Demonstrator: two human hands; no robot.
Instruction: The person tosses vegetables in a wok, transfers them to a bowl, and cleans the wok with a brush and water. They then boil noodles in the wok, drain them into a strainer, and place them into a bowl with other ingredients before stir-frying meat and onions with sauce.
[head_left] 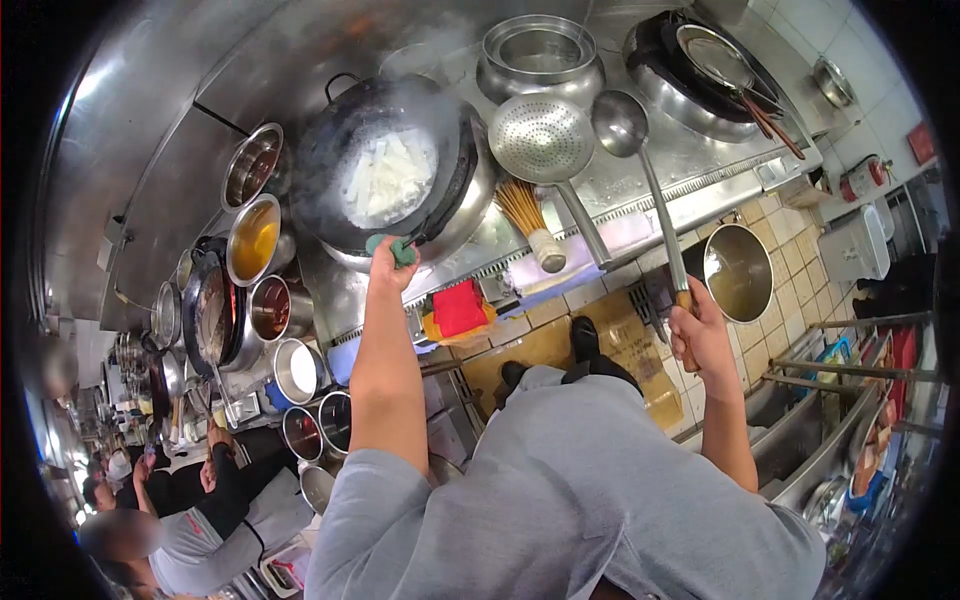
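Note:
My left hand [393, 260] grips a green cloth [403, 250] at the near edge of a large black wok [320, 190]. Pale strips of food [392, 178] lie in the steaming wok. My right hand [699, 325] is wrapped round the wooden handle of a long metal ladle [620, 124], whose bowl is over the steel stove. Left of the ladle bowl, a perforated skimmer [541, 138] rests on the stove, and a bamboo brush [524, 215] lies below it. A folded red cloth [460, 308] is at the stove's front edge.
Metal pots, one with amber liquid [254, 240], stand left of the wok. A lidless pot [538, 50] is at the back, and another wok with a strainer [715, 56] at the right. A bucket [738, 273] stands beyond my right hand. Co-workers [200, 545] are at the lower left.

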